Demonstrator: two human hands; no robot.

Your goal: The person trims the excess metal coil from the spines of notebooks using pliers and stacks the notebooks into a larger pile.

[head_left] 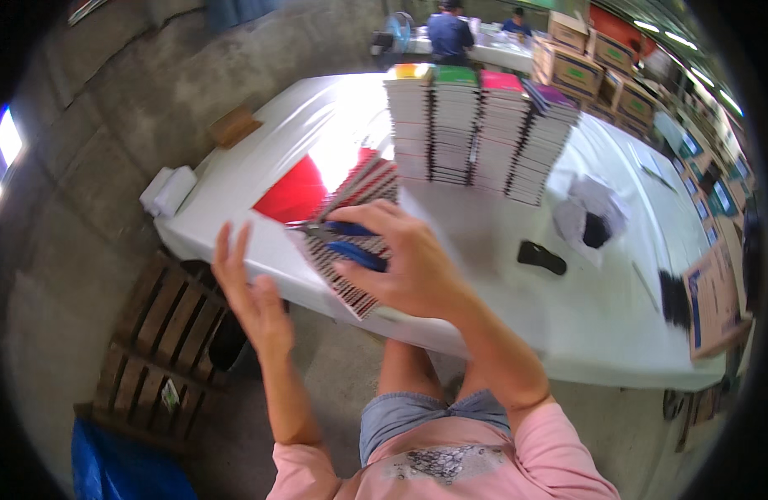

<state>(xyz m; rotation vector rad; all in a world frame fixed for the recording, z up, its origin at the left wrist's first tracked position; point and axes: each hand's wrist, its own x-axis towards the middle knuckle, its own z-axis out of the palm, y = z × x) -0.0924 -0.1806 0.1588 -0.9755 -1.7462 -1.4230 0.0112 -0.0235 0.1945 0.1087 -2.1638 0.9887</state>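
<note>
My right hand (405, 258) is closed around blue-handled pliers (355, 250), whose metal jaws point left. Beneath the pliers lies a stack of spiral-bound notebooks (351, 287) at the front edge of the table, their dark coils and pale page edges making stripes. A red notebook cover or sheet (292, 193) is spread just beyond, with glare on part of it. My left hand (255, 300) is raised beside the table edge, fingers stretched out, holding nothing. It is apart from the notebooks; whether the jaws touch a coil is hard to tell.
Tall notebook stacks with yellow, green, pink and purple covers (476, 125) stand on the white table (467, 308). Right of them are a crumpled white bag (591, 217) and a black flat object (542, 257). A wooden pallet (155, 342) leans left. Cardboard boxes (572, 71) and people (451, 35) are behind.
</note>
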